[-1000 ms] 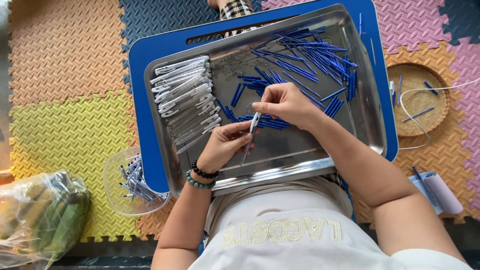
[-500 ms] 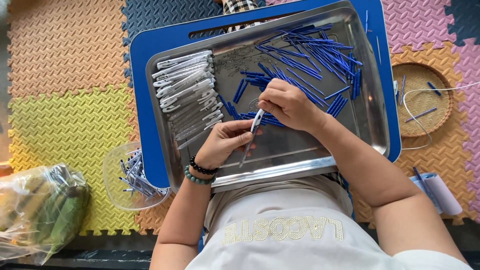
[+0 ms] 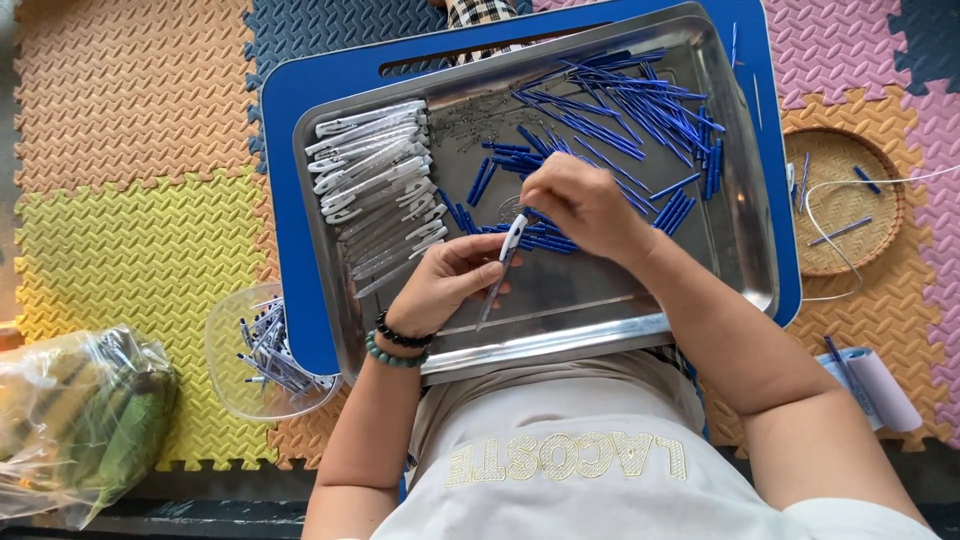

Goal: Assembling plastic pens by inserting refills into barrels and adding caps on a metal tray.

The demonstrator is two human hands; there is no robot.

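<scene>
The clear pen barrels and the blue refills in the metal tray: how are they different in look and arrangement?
The clear pen barrels are thick, pale and stacked side by side at the tray's left. The blue refills are thin, dark blue and scattered loosely at the upper right. Both lie flat in the metal tray.

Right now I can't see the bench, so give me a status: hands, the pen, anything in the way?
Left hand grips pen barrel. Right hand pinches its white top end. Both over steel tray; loose blue refills close behind, white barrels stacked left.

head view | worn on head | faces straight down, close | steel tray (image 3: 740, 250) fills centre
</scene>
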